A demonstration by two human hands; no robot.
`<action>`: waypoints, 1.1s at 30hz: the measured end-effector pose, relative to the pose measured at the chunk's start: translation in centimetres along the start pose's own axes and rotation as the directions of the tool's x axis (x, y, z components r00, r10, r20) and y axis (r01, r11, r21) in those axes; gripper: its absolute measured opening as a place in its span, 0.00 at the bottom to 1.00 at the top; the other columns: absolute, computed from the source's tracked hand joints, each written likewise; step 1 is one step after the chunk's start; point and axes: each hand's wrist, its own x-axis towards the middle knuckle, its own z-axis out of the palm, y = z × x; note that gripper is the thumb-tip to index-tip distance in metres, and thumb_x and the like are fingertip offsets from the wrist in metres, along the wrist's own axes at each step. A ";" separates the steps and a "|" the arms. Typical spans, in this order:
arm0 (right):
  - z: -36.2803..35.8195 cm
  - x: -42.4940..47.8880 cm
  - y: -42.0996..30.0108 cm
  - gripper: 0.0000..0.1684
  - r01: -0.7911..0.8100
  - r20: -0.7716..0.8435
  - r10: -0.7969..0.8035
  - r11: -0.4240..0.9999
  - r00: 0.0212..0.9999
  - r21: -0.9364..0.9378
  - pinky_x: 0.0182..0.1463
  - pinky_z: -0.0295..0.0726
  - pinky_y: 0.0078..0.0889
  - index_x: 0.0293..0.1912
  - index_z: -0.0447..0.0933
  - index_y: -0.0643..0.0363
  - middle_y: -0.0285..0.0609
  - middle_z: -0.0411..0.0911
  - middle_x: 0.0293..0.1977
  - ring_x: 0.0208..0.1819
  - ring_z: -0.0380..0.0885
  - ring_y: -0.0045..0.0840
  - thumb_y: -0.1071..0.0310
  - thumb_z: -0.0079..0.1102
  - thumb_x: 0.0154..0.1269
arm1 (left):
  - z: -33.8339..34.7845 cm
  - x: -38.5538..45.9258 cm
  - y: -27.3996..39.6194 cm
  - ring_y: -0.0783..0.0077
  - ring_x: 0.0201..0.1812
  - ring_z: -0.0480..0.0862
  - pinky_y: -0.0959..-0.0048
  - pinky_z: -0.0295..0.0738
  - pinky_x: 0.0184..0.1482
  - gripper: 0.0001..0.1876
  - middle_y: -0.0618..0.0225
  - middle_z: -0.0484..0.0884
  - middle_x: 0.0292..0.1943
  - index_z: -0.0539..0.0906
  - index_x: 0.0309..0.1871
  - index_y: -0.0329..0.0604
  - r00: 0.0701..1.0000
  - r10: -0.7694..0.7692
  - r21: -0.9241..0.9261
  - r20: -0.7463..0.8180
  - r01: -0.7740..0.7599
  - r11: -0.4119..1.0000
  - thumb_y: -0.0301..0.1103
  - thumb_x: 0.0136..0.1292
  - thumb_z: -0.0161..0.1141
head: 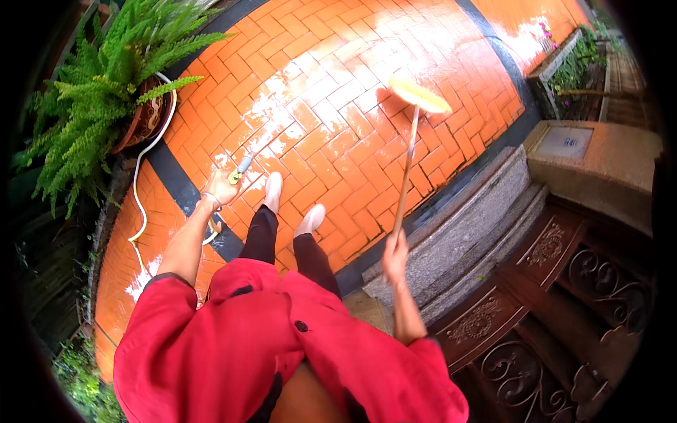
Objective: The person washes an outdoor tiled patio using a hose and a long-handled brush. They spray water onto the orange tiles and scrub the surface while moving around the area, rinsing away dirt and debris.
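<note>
My left hand [222,186] grips a hose spray nozzle [244,164] that points ahead over the wet orange floor tiles [338,180]. A pale hose [142,203] runs from behind that hand and curves up beside the potted fern. In my right hand [394,259] is the wooden handle [407,174] of a long broom or floor brush. Its yellow head [419,95] is at the far end, over the shiny wet tiles; whether it touches them I cannot tell. Both my shoes [311,218] stand on the tiles between the nozzle and the handle.
A large fern [106,90] grows in a dark decorated pot [145,119] at the left. Granite steps [465,211] rise at the right, below a dark carved door [529,312] with metal scrollwork. A stone pillar [597,158] and a planter [545,79] stand beyond the steps.
</note>
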 end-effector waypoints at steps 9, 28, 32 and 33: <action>5.8 -7.5 -4.7 0.10 -0.355 0.229 0.337 0.934 0.913 0.039 0.27 0.74 0.33 0.43 0.73 0.63 0.41 0.72 0.22 0.22 0.72 0.26 0.66 0.51 0.67 | 2.2 2.6 0.7 0.47 0.29 0.83 0.54 0.78 0.32 0.08 0.48 0.81 0.23 0.82 0.25 0.44 0.959 0.192 -0.006 0.207 -0.195 0.981 0.37 0.49 0.58; 15.7 3.4 -15.2 0.08 -0.471 0.352 0.418 0.879 0.838 0.079 0.14 0.67 0.23 0.41 0.71 0.59 0.30 0.66 0.15 0.12 0.67 0.16 0.64 0.49 0.71 | -9.9 10.0 -9.4 0.49 0.28 0.83 0.56 0.76 0.32 0.09 0.49 0.82 0.25 0.83 0.28 0.40 0.985 -0.140 -0.134 0.097 0.152 0.979 0.36 0.51 0.57; 19.2 16.2 -18.4 0.11 -0.432 0.364 0.374 0.898 0.853 0.091 0.07 0.59 0.24 0.48 0.70 0.60 0.29 0.60 0.10 0.06 0.60 0.17 0.64 0.44 0.74 | -8.6 10.3 -11.9 0.48 0.29 0.82 0.57 0.74 0.31 0.09 0.48 0.80 0.24 0.84 0.32 0.42 0.991 -0.137 -0.159 0.001 0.135 0.978 0.36 0.52 0.60; 19.3 16.1 -19.3 0.12 -0.402 0.370 0.341 0.910 0.864 0.100 0.09 0.60 0.23 0.49 0.70 0.61 0.30 0.61 0.11 0.08 0.61 0.16 0.64 0.44 0.73 | -9.8 10.5 -12.0 0.48 0.28 0.81 0.58 0.74 0.31 0.09 0.48 0.79 0.23 0.84 0.32 0.42 0.977 -0.201 -0.202 -0.071 0.184 0.962 0.36 0.52 0.61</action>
